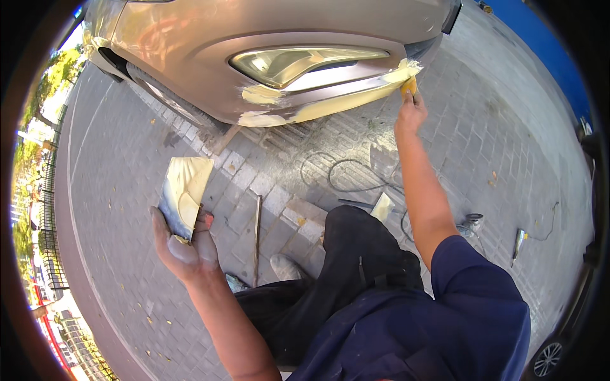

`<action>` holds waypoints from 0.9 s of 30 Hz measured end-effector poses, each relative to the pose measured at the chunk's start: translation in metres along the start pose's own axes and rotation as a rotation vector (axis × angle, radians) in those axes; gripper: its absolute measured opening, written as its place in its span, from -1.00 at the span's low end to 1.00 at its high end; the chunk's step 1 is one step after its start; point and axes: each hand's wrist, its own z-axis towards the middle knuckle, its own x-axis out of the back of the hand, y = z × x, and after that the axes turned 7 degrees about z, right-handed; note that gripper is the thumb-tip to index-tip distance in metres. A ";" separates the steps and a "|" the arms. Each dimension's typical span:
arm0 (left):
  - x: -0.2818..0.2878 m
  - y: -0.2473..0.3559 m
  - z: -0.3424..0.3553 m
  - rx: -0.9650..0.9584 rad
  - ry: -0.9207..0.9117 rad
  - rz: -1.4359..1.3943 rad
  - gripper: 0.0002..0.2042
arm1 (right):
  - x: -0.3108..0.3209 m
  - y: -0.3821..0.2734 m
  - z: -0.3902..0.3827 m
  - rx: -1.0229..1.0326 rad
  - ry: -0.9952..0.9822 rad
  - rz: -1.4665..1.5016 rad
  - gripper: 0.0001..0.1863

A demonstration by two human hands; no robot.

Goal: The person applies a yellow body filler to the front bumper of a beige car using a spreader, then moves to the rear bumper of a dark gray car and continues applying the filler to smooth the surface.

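My left hand (187, 251) holds up a flat board (185, 197) spread with cream filler, dark blue showing along its left side. My right hand (410, 114) reaches to the far right end of the car's lower bumper, pinching a small orange-yellow spreader (409, 84) against the cream filler there. The silver-bronze car bumper (318, 32) carries a long band of cream filler (330, 108) along its lower edge and patches (260, 95) below the lamp housing (308, 61).
A car wheel (171, 98) is at upper left. On the paving lie a long bar (257, 235), a looped hose (343, 187), a cream-coated piece (382, 207) and tools (518, 246) on the right. A fence (57, 222) runs at far left; another car's wheel (548, 359) shows at lower right.
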 end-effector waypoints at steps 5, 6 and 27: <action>-0.004 0.002 0.001 -0.004 0.064 -0.007 -0.55 | -0.019 0.013 -0.041 0.108 0.009 0.016 -0.71; 0.003 0.002 0.002 -0.001 0.027 -0.015 -0.55 | -0.021 0.012 -0.049 0.113 0.006 -0.031 -0.70; -0.007 0.002 0.003 -0.016 0.117 0.025 -0.56 | -0.103 -0.020 -0.242 0.305 -0.210 -0.309 -0.57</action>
